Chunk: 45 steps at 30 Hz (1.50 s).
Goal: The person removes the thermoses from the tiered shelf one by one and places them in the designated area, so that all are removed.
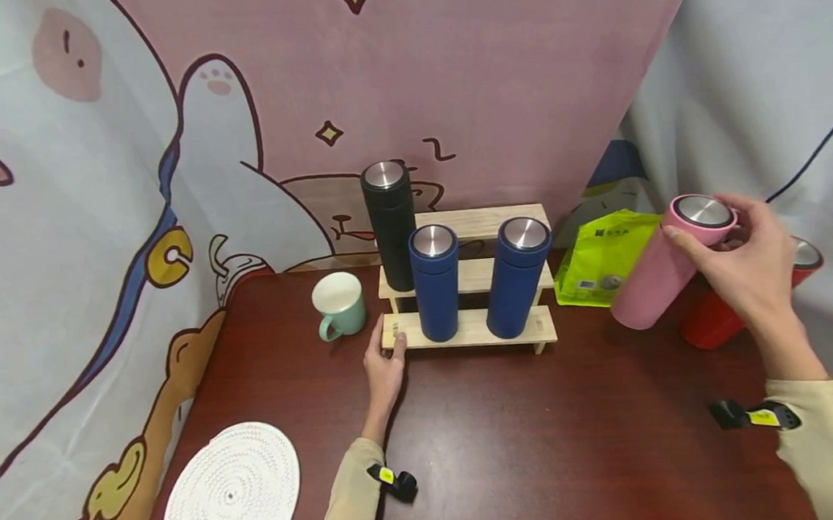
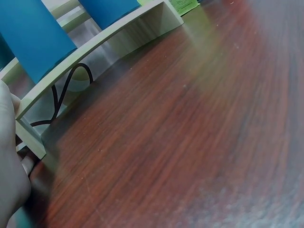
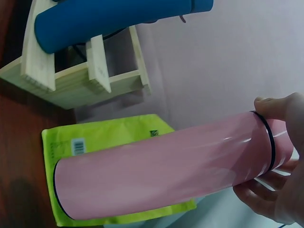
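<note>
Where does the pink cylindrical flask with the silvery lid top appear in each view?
Head: pink flask right of centre, tilted, in the right hand.
Left wrist: not in it.
Right wrist: across the lower middle.
Shared landmark: the pale wooden tiered rack.

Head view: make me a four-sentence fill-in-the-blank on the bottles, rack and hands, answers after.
The right hand holds a bottle coloured ____.
The left hand grips the wooden rack at its ____ end.
Two bottles coloured ____ stand on the front step.
The black bottle stands on the ____ step.
Missing words: pink; left; blue; middle.
</note>
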{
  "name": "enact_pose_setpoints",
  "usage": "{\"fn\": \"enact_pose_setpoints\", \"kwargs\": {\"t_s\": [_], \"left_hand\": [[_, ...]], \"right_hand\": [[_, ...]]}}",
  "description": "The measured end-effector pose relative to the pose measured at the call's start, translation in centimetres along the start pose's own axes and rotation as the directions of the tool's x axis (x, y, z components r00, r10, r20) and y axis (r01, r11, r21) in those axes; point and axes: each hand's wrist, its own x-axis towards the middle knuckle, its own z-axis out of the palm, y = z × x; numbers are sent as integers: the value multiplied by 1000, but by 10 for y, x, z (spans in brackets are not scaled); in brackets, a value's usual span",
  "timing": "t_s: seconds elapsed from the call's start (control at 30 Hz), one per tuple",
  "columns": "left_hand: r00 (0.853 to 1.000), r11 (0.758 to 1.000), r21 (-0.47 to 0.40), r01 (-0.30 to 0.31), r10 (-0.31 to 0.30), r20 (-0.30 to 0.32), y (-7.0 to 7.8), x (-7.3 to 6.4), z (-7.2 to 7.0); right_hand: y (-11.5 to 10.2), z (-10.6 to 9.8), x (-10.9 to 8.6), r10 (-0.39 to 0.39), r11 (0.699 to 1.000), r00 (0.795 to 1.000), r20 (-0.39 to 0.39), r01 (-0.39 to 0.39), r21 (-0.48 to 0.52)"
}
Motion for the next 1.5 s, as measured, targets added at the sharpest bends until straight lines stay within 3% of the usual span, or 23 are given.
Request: {"fn": "enact_pose_setpoints", "kwargs": {"t_s": [0.1,0.33,0.6,1.07,1.33,1.4,1.5], "left_hand": [[1000,1000,-3,0,0,-2,-1,1,0],[999,1000,22,17,-16,-48,-37,11,8],[1000,1000,28,6,-6,-13,-1,2,0],[1000,1000,2,-8,8,-3,-4,3,-1],[1000,1000,13,4,-4,-8,-5,2,-2],[1000,1000,12,7,-7,-1,-5,2,-2],[1000,1000,4,9,-9,9,-4,2,-1]], "right_hand": [[7,-1,-3,24,999,1000,4,-24,-35],[22,-1,-10,70,991,997,15,-68,-114],[36,0,-14,110,978,992,55,-97,-187],[47,4,-20,117,971,992,50,-104,-213],[44,-2,-21,125,963,972,196,-72,-259],[42,-2,-22,121,964,971,207,-66,-256],[36,-1,-21,98,971,981,165,-58,-232]]}}
